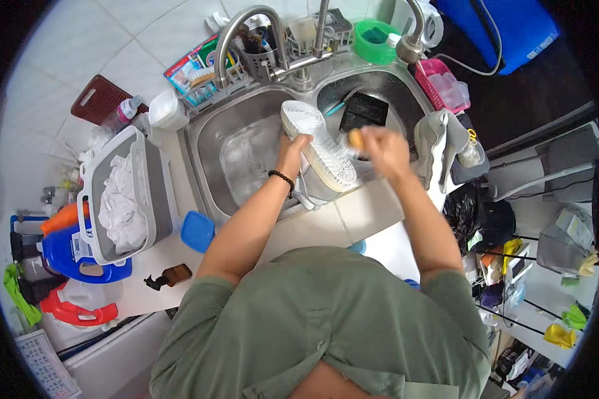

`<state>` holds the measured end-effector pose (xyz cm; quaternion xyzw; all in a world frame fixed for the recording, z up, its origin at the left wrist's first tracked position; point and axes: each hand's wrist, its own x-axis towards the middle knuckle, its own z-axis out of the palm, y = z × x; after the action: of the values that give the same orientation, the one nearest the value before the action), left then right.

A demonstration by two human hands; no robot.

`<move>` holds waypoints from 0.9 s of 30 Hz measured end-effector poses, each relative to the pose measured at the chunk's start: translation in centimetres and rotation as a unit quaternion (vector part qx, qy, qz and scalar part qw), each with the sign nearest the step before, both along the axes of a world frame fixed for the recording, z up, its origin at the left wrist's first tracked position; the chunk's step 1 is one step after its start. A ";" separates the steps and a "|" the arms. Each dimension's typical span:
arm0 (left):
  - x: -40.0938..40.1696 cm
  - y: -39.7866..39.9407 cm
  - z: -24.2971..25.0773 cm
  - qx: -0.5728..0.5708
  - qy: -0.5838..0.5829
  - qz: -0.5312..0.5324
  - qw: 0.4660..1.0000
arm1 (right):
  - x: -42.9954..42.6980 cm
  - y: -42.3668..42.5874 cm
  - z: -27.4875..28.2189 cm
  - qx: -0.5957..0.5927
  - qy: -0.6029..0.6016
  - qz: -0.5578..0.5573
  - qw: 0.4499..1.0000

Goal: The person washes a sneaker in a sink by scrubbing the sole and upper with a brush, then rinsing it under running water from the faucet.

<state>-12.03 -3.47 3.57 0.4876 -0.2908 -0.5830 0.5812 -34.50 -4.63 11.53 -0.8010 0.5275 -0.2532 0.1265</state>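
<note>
My left hand grips a shoe by its side, with the pale patterned sole facing up over the divider and front rim of a double steel sink. In my right hand is a brush with a yellowish wooden part, blurred, close to the sole's right edge. Sudsy water lies in the left basin. The right basin holds a black rectangular object and a thin turquoise item. The shoe's upper is mostly hidden beneath the sole.
A curved faucet arches over the left basin. Left of the sink stand a grey-white laundry basket with white cloth and a blue lid. Grey shoe-like items rest at the right rim, below a pink basket. A green basin stands behind.
</note>
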 end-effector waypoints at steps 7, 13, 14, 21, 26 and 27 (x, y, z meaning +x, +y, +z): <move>0.3 -0.2 -1.1 0.025 -0.026 -0.010 0.999 | -1.8 -0.4 0.6 0.100 0.099 -0.075 0.987; 3.3 3.1 1.2 -0.064 0.171 -0.066 0.981 | -1.7 5.8 -1.2 0.024 0.043 -0.100 0.994; 3.3 3.5 2.4 -0.106 0.172 -0.066 0.977 | -2.3 7.1 -1.6 -0.006 0.081 -0.087 0.993; 3.8 5.5 3.2 -0.219 0.074 0.039 0.972 | -4.3 12.5 -3.5 -0.116 0.085 0.067 0.987; 4.9 7.0 3.2 -0.229 0.095 0.056 0.967 | -4.5 12.8 -3.6 -0.139 0.059 0.144 0.978; 4.9 7.4 3.4 -0.230 0.113 0.059 0.965 | -4.0 12.8 -2.5 -0.141 0.062 0.151 0.976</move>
<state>-7.15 3.89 6.97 0.2881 -0.3205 -0.5167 0.7398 -38.51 8.12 9.05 -0.8952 0.3663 -0.2532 0.0163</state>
